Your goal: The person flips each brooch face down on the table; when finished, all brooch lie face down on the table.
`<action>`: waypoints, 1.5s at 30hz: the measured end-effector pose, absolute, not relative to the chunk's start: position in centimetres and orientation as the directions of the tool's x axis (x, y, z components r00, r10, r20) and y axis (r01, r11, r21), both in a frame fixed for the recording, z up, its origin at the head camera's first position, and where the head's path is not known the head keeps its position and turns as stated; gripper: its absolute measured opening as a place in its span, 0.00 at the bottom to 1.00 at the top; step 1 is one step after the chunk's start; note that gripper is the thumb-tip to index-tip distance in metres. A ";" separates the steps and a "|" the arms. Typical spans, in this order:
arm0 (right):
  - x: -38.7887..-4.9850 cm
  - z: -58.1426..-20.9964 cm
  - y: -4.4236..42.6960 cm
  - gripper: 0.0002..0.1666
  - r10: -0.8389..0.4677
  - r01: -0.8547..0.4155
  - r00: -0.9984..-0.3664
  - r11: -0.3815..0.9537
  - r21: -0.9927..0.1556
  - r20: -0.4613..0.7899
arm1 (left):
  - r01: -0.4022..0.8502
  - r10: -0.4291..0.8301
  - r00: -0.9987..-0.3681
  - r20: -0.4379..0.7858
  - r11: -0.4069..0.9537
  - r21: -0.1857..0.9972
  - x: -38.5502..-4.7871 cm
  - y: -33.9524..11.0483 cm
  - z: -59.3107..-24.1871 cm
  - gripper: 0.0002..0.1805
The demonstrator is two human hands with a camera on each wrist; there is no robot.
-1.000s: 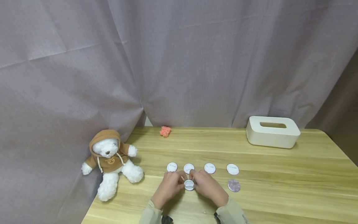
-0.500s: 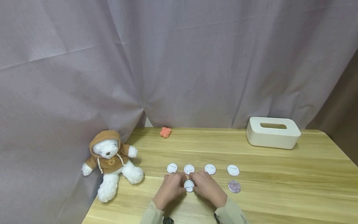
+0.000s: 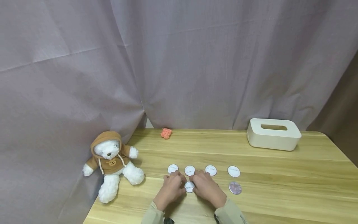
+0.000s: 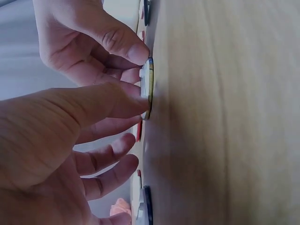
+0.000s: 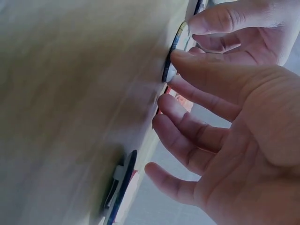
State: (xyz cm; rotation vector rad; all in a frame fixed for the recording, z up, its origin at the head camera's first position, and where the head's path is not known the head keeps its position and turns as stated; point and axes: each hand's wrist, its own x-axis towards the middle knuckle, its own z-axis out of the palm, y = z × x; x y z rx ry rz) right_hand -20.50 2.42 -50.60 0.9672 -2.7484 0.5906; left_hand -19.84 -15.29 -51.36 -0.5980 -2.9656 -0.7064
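A round button badge (image 3: 189,187) lies low over the wooden table, white pin-back side up, between both hands. My left hand (image 3: 172,189) pinches its left edge between thumb and fingers, and my right hand (image 3: 207,189) pinches the right edge. The left wrist view shows the same badge (image 4: 147,89) edge-on, both thumbs against its near rim. Beyond the hands runs a row of white-backed badges: a far-left badge (image 3: 172,168), a second badge (image 3: 190,170), a third badge (image 3: 211,170) and a right-hand badge (image 3: 233,171). A purple patterned badge (image 3: 235,188) lies face up, right of my right hand.
A white teddy bear (image 3: 112,165) in a brown hoodie sits at the table's left edge. An orange-pink crumpled item (image 3: 166,133) lies at the back. A cream tissue box (image 3: 274,138) stands at the back right. A grey curtain (image 3: 190,68) hangs behind the table (image 3: 279,180).
Both hands keep their place around the badge, with only small finger shifts. The badge's back looks slightly turned compared with a second ago. The head view has tilted a little upward.
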 end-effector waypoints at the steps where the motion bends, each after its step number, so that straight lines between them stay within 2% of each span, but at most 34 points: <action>1: -20.5 -50.6 2.5 0.12 -0.564 -0.631 -0.775 0.712 -0.308 0.285 | 0.378 0.359 -0.924 0.128 0.819 0.431 -19.8 -15.2 -51.4 0.12; 5: -20.4 -50.3 2.9 0.13 -0.560 -0.635 -0.772 0.708 -0.309 0.301 | 0.406 0.362 -0.914 0.185 0.817 0.408 -19.7 -14.9 -51.3 0.09; 11: -20.2 -49.4 4.1 0.06 -0.557 -0.632 -0.773 0.717 -0.294 0.304 | 0.441 0.383 -0.897 0.221 0.813 0.381 -19.9 -14.5 -50.7 0.09; 21: -20.0 -48.3 6.7 0.11 -0.491 -0.539 -0.842 0.782 -0.311 0.223 | 0.486 0.436 -0.874 0.215 0.778 0.398 -20.4 -12.2 -49.6 0.16; 31: -19.3 -48.6 8.5 0.11 -0.429 -0.454 -0.890 0.810 -0.371 0.152 | 0.516 0.477 -0.856 0.200 0.768 0.379 -20.0 -9.9 -49.9 0.20; 45: -18.6 -49.3 9.8 0.20 -0.424 -0.459 -0.888 0.790 -0.406 0.178 | 0.540 0.511 -0.840 0.185 0.746 0.390 -19.8 -7.9 -50.9 0.19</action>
